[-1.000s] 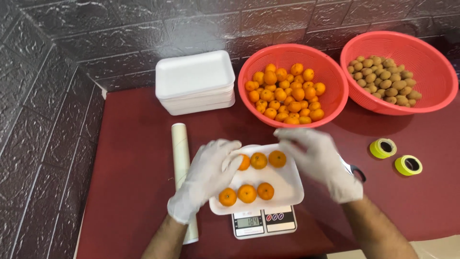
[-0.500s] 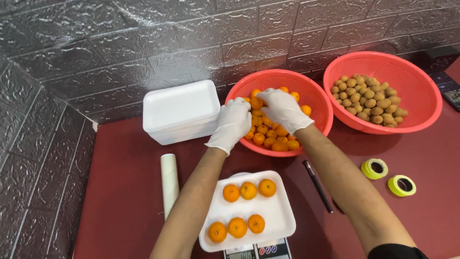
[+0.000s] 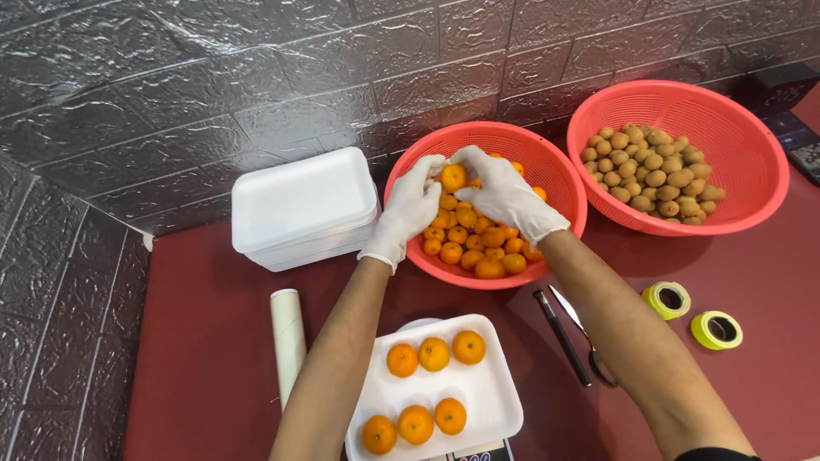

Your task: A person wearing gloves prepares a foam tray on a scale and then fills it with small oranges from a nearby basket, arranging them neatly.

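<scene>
Both your gloved hands are in the near red basket (image 3: 559, 175) of small oranges at the far side of the table. Your left hand (image 3: 410, 205) and right hand (image 3: 504, 192) together pinch one orange (image 3: 453, 177) at the top of the pile. Nearer you, a white foam tray (image 3: 478, 397) holds six oranges, just right of a roll of film (image 3: 288, 337). A second basket (image 3: 752, 128) sits far right.

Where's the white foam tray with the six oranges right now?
In the head view, the white foam tray sits bottom centre on the dark red table, between the person's forearms, right of the white roll and below the orange-filled red basket.
</scene>
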